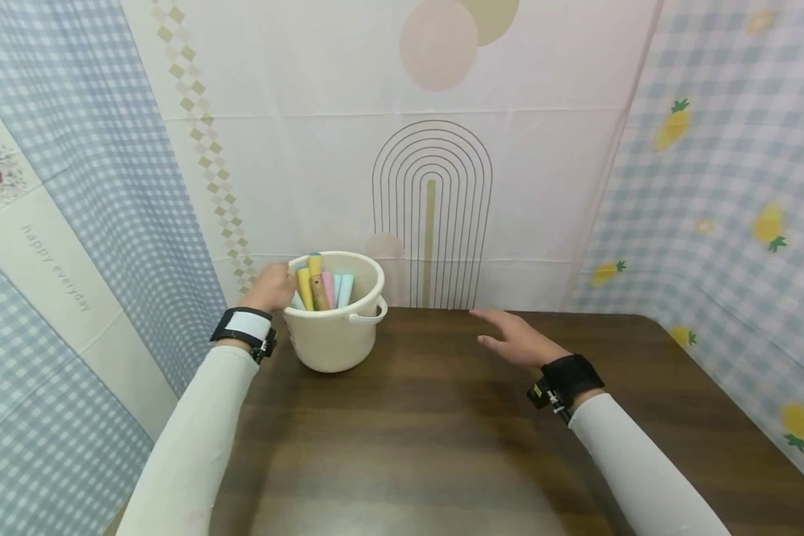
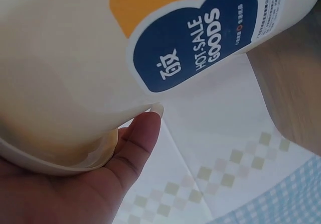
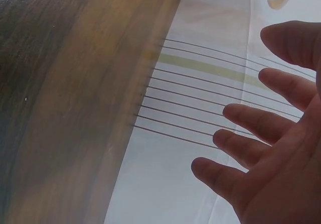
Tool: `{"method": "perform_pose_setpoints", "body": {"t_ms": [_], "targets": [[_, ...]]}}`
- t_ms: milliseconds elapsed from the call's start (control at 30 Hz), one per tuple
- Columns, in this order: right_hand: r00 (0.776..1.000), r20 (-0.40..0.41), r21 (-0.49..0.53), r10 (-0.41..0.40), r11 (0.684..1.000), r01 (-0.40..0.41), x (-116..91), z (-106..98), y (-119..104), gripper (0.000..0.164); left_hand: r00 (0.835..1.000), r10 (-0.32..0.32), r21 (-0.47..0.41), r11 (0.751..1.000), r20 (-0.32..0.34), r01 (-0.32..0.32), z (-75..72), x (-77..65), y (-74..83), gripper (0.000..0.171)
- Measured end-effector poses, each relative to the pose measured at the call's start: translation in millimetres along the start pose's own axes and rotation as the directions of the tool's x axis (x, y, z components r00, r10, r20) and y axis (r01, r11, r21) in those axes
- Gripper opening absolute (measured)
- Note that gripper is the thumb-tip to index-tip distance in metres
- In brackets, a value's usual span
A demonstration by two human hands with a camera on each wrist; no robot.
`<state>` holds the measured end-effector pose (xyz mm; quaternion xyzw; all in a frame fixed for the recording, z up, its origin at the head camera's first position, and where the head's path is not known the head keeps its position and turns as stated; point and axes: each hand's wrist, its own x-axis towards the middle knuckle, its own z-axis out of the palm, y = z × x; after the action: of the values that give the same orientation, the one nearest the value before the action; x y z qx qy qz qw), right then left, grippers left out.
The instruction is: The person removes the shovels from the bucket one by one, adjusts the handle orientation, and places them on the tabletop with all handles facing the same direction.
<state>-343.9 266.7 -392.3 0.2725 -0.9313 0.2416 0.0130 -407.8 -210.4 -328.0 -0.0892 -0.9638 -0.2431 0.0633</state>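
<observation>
A cream plastic bucket point(image 1: 331, 342) stands at the back left of the dark wooden table. Thick stick-like pieces point(image 1: 317, 286) in yellow, pink and pale blue poke up inside it, one of them patterned brown. My left hand point(image 1: 272, 287) grips the bucket's left side at the rim; in the left wrist view the thumb point(image 2: 145, 133) lies along the outside, below a blue and orange label point(image 2: 195, 38). The inner fingers are mostly hidden. Over the table's back part, my right hand point(image 1: 516, 339) hovers with spread fingers point(image 3: 256, 123), holding nothing.
A white bucket handle point(image 1: 370, 316) hangs at the bucket's right side. Behind the wooden table point(image 1: 402, 447) hangs a pale printed cloth point(image 1: 308, 179). Checked cloths close off the left point(image 1: 147, 149) and right point(image 1: 717, 186) sides.
</observation>
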Motion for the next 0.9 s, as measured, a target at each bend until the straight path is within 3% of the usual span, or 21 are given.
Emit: {"method": "perform_pose_setpoints", "body": {"t_ms": [433, 900], "targets": [[1.0, -0.008, -0.006, 0.01, 1.0, -0.01, -7, 1, 3, 0.058, 1.0, 0.03, -0.056, 0.998, -0.008, -0.031, 16.5, 14.6, 20.9, 0.051], [1.0, -0.013, 0.004, 0.018, 1.0, -0.018, -12, 2, 6, 0.059, 1.0, -0.018, -0.113, 0.993, 0.023, 0.021, 35.5, 27.1, 55.7, 0.052]]}}
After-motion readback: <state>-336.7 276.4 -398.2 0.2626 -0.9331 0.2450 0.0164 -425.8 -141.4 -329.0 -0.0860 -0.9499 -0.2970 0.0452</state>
